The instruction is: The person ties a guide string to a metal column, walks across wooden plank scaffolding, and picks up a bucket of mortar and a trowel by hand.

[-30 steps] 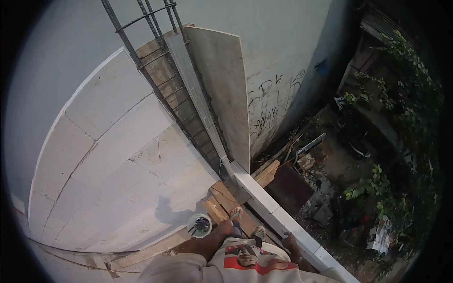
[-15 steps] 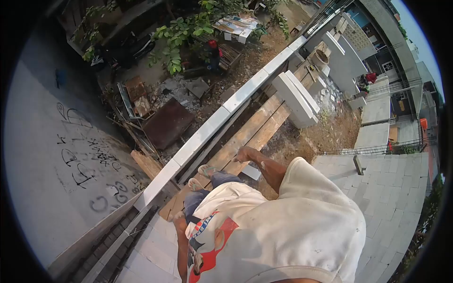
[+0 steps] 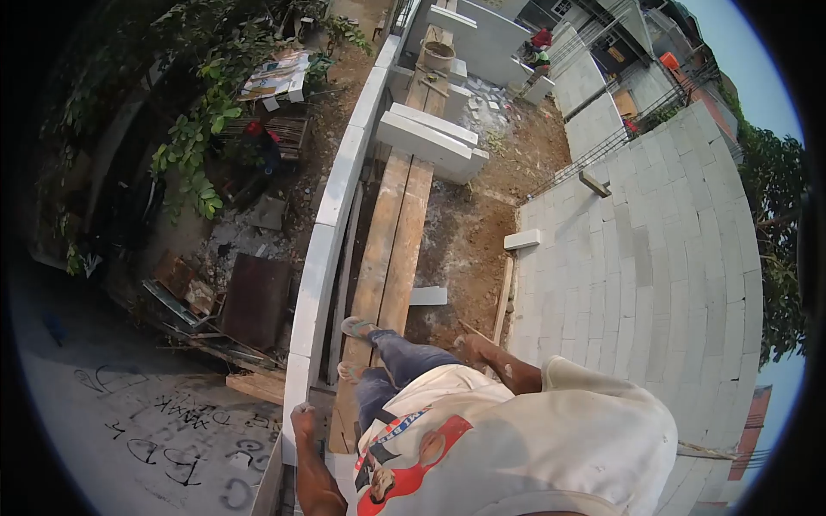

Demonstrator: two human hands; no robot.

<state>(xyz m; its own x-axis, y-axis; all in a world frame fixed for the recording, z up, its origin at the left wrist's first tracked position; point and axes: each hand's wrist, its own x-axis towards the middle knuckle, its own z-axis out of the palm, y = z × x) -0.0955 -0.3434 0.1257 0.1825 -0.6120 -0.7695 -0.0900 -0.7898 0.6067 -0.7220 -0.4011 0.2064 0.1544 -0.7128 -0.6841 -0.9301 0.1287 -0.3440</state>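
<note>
My left hand (image 3: 303, 419) is at the inner side of the pale block wall (image 3: 315, 271), with its fingers curled in. Whether anything is inside them is hidden. My right hand (image 3: 471, 346) hangs beside my right thigh, over the dirt floor; its fingers are too blurred and small to read. Under my sandalled feet (image 3: 354, 328) lie two long wooden planks (image 3: 393, 245), running forward along the wall. Farther along, several pale blocks (image 3: 428, 138) stand on edge across the planks.
A bucket (image 3: 438, 57) stands on the far planks. On the right rises a block wall (image 3: 637, 267) with a short bracket (image 3: 594, 183) sticking out. Loose blocks (image 3: 522, 239) lie below. Another person (image 3: 540, 53) is at the far end. Left, beyond the wall, lies debris around a brown panel (image 3: 256, 301).
My view has swung to the right, so the planks now run nearly straight ahead. My left hand has come out beside the wall, and my feet are farther apart on the planks.
</note>
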